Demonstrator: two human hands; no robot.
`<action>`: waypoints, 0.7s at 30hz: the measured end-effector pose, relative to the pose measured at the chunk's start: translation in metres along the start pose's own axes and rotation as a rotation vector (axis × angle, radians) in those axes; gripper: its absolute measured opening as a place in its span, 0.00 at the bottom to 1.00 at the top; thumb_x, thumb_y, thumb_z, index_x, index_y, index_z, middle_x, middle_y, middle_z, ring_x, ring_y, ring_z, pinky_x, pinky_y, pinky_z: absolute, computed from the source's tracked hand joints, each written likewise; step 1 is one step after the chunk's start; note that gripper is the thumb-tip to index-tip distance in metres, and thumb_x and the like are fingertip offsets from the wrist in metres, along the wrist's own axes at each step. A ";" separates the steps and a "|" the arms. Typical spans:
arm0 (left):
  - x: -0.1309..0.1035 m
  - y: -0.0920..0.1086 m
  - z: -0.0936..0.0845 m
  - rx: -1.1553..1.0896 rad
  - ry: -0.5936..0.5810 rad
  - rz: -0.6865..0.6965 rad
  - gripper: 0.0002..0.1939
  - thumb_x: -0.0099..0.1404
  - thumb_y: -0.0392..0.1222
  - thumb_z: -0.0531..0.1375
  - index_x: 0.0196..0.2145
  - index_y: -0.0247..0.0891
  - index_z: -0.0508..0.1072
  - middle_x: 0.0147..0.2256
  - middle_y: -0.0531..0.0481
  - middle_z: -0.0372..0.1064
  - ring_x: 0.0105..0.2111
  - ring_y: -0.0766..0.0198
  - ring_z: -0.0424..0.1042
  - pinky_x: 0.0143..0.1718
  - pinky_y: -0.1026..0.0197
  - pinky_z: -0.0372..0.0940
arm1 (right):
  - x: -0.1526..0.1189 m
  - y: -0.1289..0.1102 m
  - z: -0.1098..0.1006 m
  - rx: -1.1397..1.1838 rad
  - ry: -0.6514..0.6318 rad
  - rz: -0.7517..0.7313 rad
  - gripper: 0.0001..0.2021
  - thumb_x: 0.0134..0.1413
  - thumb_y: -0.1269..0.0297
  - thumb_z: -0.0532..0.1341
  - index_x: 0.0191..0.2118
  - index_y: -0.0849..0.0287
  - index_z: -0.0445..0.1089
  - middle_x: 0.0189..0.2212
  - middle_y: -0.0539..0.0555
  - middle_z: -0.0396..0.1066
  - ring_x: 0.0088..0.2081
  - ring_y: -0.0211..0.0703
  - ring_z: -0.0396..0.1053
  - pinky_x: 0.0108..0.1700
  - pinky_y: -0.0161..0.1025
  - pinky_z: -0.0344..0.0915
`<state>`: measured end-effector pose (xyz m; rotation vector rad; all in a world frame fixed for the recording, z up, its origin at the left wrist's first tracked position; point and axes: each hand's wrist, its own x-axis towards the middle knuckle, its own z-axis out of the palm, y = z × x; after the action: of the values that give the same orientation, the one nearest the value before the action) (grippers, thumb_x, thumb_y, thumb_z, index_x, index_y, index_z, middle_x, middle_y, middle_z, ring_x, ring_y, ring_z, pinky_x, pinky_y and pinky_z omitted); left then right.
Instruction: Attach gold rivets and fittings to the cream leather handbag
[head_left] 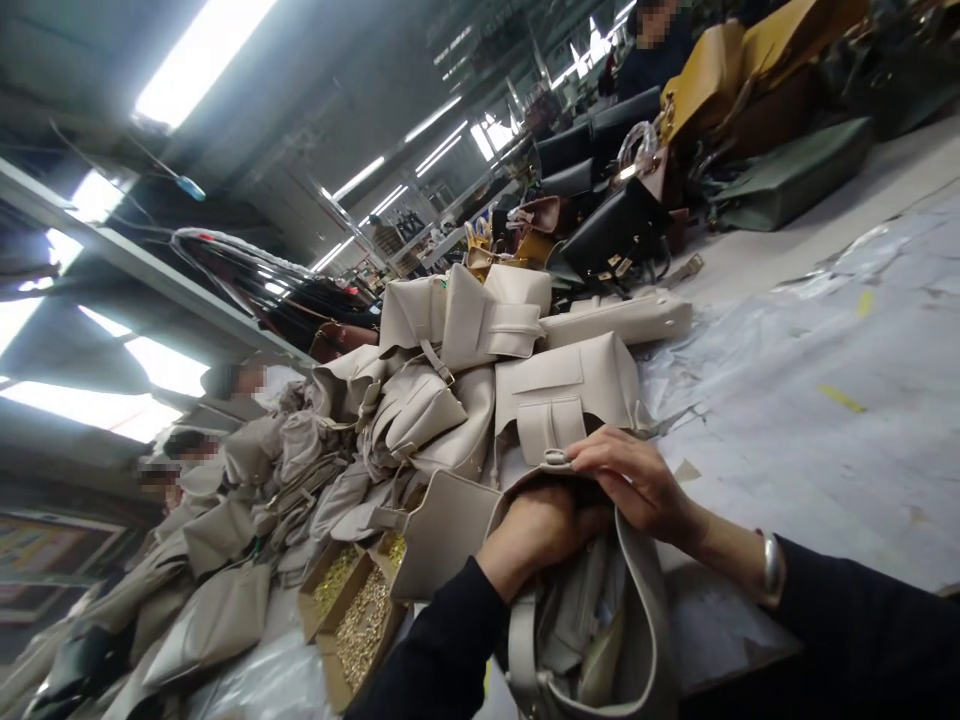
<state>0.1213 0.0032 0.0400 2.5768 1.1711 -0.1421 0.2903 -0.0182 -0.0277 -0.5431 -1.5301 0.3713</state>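
A beige handbag stands with its mouth open in front of me, its grey lining showing. My left hand reaches into that mouth against the far wall, and its fingertips are hidden inside. On the outside, my right hand pinches the bag's upper edge beside a small metal fitting. The bag's flap hangs out to the left of my left wrist. Just beyond my hands lies another beige handbag.
Cardboard trays of small gold-coloured hardware sit left of my left arm. Beige bags pile up beyond and leftward. Black bags, a green bag and mustard bags lie at the back right. Plastic sheeting covers the table's right side.
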 end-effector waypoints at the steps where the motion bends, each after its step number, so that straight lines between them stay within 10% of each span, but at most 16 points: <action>1: 0.001 -0.002 0.000 -0.034 0.008 0.007 0.28 0.70 0.52 0.62 0.61 0.34 0.70 0.56 0.36 0.73 0.53 0.43 0.74 0.57 0.47 0.70 | 0.001 -0.001 0.000 0.003 -0.003 -0.001 0.14 0.67 0.77 0.56 0.49 0.54 0.73 0.47 0.57 0.78 0.46 0.49 0.73 0.47 0.47 0.71; 8: -0.014 0.015 -0.018 -0.118 -0.063 -0.035 0.23 0.63 0.43 0.66 0.54 0.36 0.74 0.50 0.40 0.75 0.49 0.46 0.74 0.53 0.50 0.69 | 0.003 0.000 -0.008 -0.108 0.005 -0.002 0.14 0.65 0.79 0.55 0.45 0.54 0.73 0.48 0.56 0.77 0.46 0.48 0.72 0.47 0.47 0.69; 13: -0.070 0.025 -0.041 -0.465 0.213 -0.193 0.22 0.63 0.37 0.65 0.55 0.42 0.72 0.52 0.46 0.73 0.53 0.51 0.71 0.58 0.52 0.64 | 0.004 -0.004 -0.009 -0.114 0.014 0.035 0.12 0.66 0.79 0.55 0.42 0.56 0.72 0.48 0.56 0.76 0.46 0.48 0.71 0.49 0.47 0.68; 17: -0.100 0.014 -0.030 -0.978 0.453 -0.252 0.24 0.62 0.39 0.67 0.55 0.42 0.71 0.52 0.47 0.73 0.52 0.53 0.71 0.55 0.57 0.64 | 0.004 -0.009 -0.004 -0.060 -0.008 0.083 0.11 0.66 0.77 0.56 0.45 0.55 0.72 0.48 0.56 0.76 0.47 0.47 0.71 0.49 0.46 0.68; 21: -0.096 0.006 -0.010 -1.238 0.456 -0.242 0.20 0.61 0.41 0.69 0.51 0.41 0.73 0.47 0.49 0.74 0.46 0.59 0.72 0.47 0.64 0.65 | 0.002 -0.011 -0.002 -0.034 -0.068 0.082 0.13 0.67 0.77 0.55 0.47 0.54 0.72 0.51 0.56 0.74 0.49 0.48 0.70 0.49 0.46 0.68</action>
<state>0.0617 -0.0667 0.0710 1.3784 1.1424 0.8732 0.2916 -0.0260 -0.0199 -0.6268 -1.5852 0.4304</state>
